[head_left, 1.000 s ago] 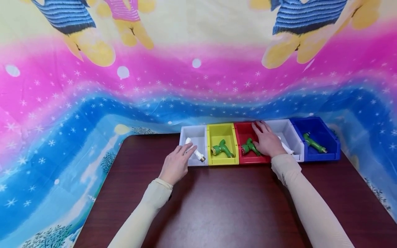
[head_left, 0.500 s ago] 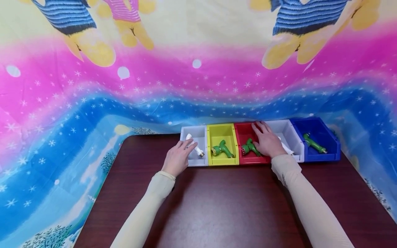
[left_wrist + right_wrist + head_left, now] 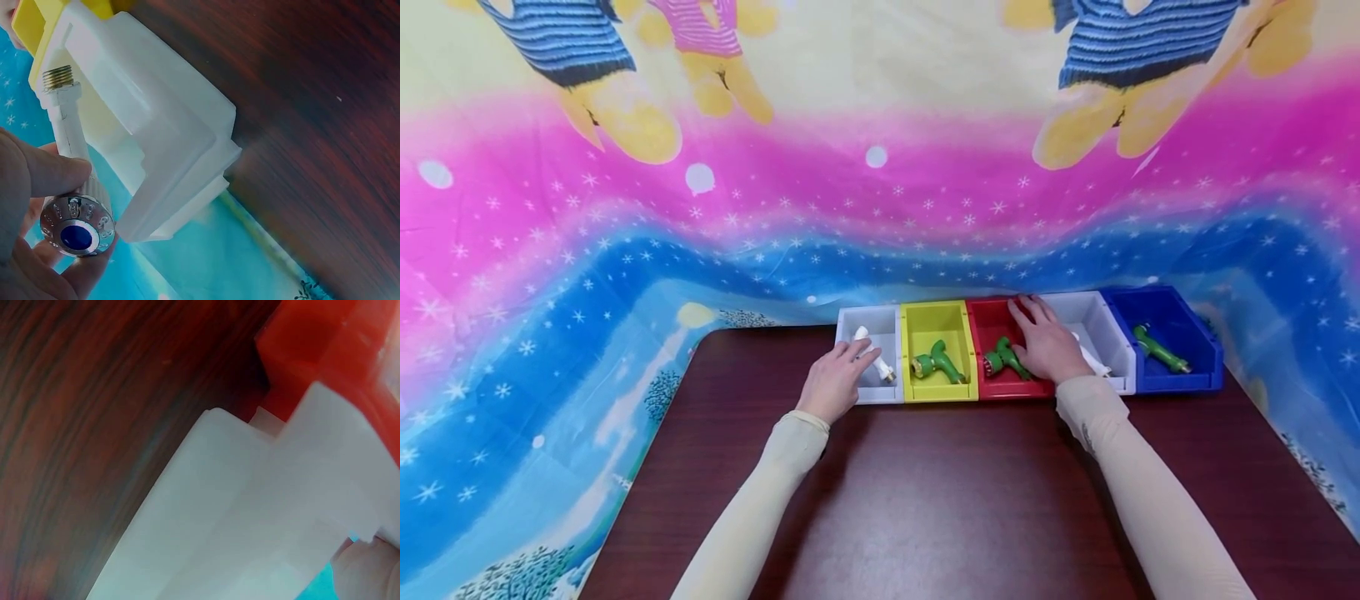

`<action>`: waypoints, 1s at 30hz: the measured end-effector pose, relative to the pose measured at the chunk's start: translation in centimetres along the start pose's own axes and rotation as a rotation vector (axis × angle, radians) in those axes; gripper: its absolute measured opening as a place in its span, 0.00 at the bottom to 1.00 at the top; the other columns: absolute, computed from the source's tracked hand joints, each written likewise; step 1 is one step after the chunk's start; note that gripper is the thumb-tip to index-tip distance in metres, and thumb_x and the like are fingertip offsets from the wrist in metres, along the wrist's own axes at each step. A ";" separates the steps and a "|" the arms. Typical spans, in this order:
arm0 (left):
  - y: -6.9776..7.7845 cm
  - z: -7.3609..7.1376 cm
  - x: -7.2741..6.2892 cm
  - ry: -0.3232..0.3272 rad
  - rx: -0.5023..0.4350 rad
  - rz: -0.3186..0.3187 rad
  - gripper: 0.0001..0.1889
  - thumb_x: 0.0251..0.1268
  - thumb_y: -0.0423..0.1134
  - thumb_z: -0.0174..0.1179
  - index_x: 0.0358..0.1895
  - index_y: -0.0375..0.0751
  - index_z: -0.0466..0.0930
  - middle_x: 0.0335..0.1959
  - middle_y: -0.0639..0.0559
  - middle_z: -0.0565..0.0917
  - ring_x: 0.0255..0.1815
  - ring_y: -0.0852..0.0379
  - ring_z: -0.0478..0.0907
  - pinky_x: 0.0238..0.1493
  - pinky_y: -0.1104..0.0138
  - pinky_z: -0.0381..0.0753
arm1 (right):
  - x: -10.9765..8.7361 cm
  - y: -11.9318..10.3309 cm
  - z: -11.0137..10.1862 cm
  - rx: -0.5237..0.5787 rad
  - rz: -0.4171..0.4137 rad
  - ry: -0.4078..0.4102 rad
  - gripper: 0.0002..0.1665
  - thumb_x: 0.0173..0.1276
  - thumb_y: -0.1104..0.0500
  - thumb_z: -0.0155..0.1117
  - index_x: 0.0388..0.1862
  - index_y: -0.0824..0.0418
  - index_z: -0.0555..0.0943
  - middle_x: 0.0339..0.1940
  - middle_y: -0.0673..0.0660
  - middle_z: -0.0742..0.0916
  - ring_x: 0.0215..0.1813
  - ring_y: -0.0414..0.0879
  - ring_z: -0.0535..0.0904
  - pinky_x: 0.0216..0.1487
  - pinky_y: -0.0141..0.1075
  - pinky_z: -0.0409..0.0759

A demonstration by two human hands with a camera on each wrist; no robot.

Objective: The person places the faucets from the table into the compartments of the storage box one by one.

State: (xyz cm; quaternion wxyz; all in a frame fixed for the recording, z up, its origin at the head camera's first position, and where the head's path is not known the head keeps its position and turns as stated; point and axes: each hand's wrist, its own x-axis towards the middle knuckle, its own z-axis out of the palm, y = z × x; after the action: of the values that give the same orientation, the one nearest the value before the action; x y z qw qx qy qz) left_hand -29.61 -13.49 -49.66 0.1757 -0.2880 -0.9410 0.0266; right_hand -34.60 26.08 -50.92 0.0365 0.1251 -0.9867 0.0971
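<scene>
My left hand (image 3: 832,377) pinches a white tap (image 3: 70,134) between thumb and fingers. The tap has a brass threaded end and a chrome knob with a blue centre. In the head view the held white tap (image 3: 880,364) slants over the left white bin (image 3: 845,346), mostly covered by the fingers at its near side. My right hand (image 3: 1051,342) rests with spread fingers over the rim between the red bin (image 3: 988,311) and the right white bin (image 3: 1108,333). Near its thumb lies a green tap (image 3: 1003,357). Another white tap (image 3: 1093,360) is partly hidden by this hand.
A yellow bin (image 3: 934,315) holds a green tap (image 3: 940,363). At the right end, a blue bin (image 3: 1202,354) holds another green tap (image 3: 1161,348). The bins stand side by side at the back of the dark wooden table (image 3: 955,500), before a printed cloth (image 3: 925,192).
My left hand has shifted slightly right and farther in with the white tap, whose threaded end has moved back from the bin's front edge. The right hand has stayed in place.
</scene>
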 end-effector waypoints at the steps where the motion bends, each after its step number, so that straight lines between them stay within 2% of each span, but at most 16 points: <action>1: 0.0 0.0 0.0 -0.007 -0.002 0.003 0.35 0.58 0.29 0.70 0.71 0.54 0.78 0.70 0.51 0.79 0.62 0.45 0.80 0.53 0.58 0.88 | 0.0 0.0 0.0 0.001 0.000 0.002 0.50 0.72 0.55 0.66 0.85 0.62 0.53 0.85 0.68 0.56 0.85 0.68 0.45 0.69 0.68 0.71; 9: 0.2 0.2 0.5 -0.068 -0.002 0.005 0.36 0.57 0.30 0.72 0.72 0.55 0.77 0.72 0.52 0.78 0.67 0.45 0.77 0.62 0.56 0.84 | -0.1 0.1 0.2 -0.004 0.001 0.003 0.50 0.72 0.56 0.66 0.86 0.62 0.53 0.85 0.67 0.56 0.85 0.67 0.45 0.65 0.67 0.76; 20: 0.2 1.5 0.9 -0.087 -0.050 -0.003 0.34 0.59 0.27 0.69 0.70 0.53 0.79 0.71 0.51 0.78 0.65 0.44 0.78 0.61 0.56 0.84 | 0.0 0.4 0.4 -0.006 -0.006 0.013 0.50 0.72 0.55 0.66 0.86 0.62 0.53 0.85 0.68 0.56 0.85 0.67 0.45 0.67 0.67 0.74; 30: 0.3 1.9 1.3 -0.096 -0.037 0.009 0.34 0.57 0.29 0.71 0.70 0.52 0.79 0.70 0.52 0.78 0.64 0.45 0.79 0.58 0.56 0.85 | 0.2 0.3 0.3 -0.008 0.001 0.011 0.49 0.72 0.53 0.66 0.86 0.61 0.54 0.85 0.67 0.57 0.85 0.67 0.45 0.67 0.67 0.74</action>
State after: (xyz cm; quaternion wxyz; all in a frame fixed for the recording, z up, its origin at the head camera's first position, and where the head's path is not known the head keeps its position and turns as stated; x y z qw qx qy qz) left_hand -31.15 -12.39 -51.10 0.1247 -0.2940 -0.9473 0.0236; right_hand -34.87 26.24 -51.25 0.0422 0.1242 -0.9869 0.0938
